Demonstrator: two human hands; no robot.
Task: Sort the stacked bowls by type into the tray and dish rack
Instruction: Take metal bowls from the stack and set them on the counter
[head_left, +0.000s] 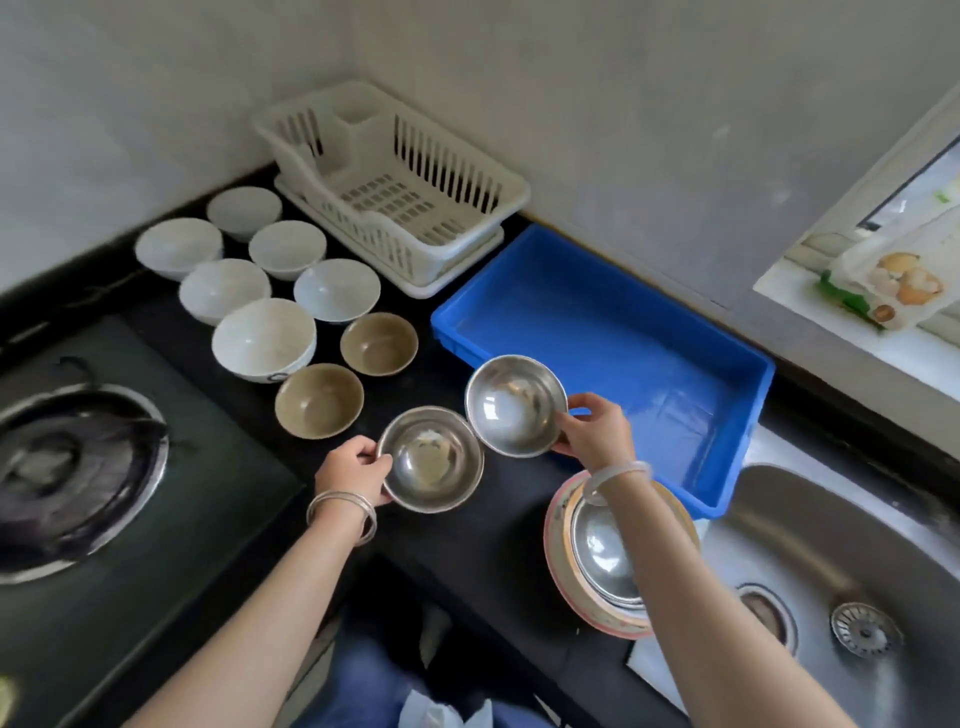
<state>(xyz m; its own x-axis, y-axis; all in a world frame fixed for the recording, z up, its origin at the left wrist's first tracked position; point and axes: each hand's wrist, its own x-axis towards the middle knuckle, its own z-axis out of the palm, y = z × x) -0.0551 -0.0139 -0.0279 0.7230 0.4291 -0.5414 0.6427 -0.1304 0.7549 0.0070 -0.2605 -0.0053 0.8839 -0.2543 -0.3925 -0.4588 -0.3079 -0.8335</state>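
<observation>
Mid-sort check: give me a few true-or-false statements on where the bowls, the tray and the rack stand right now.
1. Each hand holds a steel bowl. True: the left hand grips the left steel bowl, and the right hand grips the right steel bowl.
2. The blue tray already holds bowls. False: no bowl shows in it.
3. Two brown bowls stand on the counter. True.
4. The white bowls sit in the dish rack. False: all six stand on the counter, left of the rack.
5. A stack of bowls stands beside the sink. True.
</observation>
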